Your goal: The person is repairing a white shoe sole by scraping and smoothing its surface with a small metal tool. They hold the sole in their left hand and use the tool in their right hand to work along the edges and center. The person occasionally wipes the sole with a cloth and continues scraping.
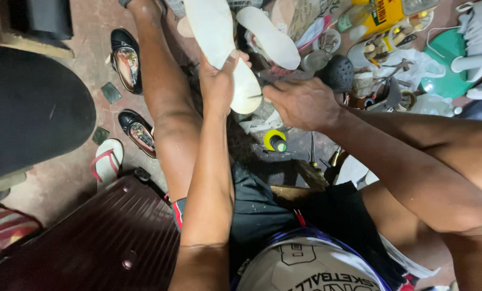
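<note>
Your left hand point(218, 81) clamps the white insole point(219, 43) at 12 o'clock, right hand point(300, 102) closed on a thin tool at its heel edge; looks mid-job, second insole point(268, 37) untouched.

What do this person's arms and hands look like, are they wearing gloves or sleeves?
No gloves and no sleeves show: the left hand and right hand are bare, and both forearms are uncovered up to the picture's edge. No watch, ring or bracelet is visible. The arms look lean, with fingers unwrapped.
</note>
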Demonstrator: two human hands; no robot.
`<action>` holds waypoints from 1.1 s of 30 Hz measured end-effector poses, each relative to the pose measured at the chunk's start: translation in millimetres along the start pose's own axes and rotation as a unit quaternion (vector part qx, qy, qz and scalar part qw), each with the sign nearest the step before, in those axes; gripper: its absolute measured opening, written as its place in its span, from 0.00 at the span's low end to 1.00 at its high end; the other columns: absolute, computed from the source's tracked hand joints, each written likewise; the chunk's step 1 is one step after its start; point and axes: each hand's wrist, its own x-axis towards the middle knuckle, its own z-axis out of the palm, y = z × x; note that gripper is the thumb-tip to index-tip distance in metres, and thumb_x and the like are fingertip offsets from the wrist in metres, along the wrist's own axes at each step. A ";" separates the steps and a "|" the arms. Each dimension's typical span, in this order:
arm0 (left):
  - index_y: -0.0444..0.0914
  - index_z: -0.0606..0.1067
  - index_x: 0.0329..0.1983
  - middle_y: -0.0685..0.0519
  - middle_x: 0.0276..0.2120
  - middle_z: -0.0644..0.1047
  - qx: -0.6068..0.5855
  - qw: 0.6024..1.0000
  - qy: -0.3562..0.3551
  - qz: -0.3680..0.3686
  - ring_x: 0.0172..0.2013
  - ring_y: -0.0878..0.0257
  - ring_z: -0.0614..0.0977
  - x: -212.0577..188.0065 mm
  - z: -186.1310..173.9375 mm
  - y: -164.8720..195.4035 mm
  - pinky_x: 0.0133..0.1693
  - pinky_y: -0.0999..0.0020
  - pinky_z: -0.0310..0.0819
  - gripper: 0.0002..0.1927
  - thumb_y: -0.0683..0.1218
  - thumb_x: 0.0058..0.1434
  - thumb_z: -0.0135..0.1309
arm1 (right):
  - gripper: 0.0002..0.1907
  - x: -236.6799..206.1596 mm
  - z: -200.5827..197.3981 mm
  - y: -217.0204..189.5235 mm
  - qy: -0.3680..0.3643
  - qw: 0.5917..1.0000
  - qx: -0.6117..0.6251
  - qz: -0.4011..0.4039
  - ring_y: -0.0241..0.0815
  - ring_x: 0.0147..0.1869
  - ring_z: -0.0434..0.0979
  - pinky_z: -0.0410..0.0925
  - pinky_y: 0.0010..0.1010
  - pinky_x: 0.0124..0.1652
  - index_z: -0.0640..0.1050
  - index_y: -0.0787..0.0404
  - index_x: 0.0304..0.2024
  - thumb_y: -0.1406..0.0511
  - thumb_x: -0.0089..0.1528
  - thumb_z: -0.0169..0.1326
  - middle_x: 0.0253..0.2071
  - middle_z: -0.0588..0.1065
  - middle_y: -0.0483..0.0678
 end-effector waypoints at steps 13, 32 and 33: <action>0.30 0.71 0.50 0.44 0.35 0.82 0.033 0.999 0.015 0.017 0.32 0.57 0.85 -3.9 -2.7 -4.9 0.36 0.62 0.82 0.08 0.33 0.69 0.50 | 0.07 1.1 2.8 -1.2 0.094 0.995 0.015 0.006 0.52 0.39 0.82 0.73 0.43 0.35 0.73 0.60 0.45 0.66 0.65 0.52 0.36 0.78 0.51; 0.34 0.66 0.61 0.44 0.43 0.80 -0.110 0.991 0.034 0.064 0.40 0.55 0.84 -8.8 -4.7 5.0 0.44 0.61 0.80 0.19 0.35 0.67 0.52 | 0.06 2.6 17.3 10.0 0.088 0.994 0.063 -0.018 0.53 0.39 0.81 0.73 0.44 0.38 0.72 0.61 0.44 0.66 0.67 0.51 0.38 0.79 0.54; 0.34 0.66 0.60 0.44 0.45 0.80 -0.153 0.987 0.012 0.055 0.42 0.54 0.84 -9.4 -5.2 6.9 0.45 0.60 0.80 0.19 0.36 0.67 0.53 | 0.06 4.6 18.0 11.4 0.115 0.990 0.079 -0.022 0.54 0.43 0.81 0.74 0.45 0.42 0.71 0.61 0.44 0.65 0.68 0.51 0.38 0.78 0.54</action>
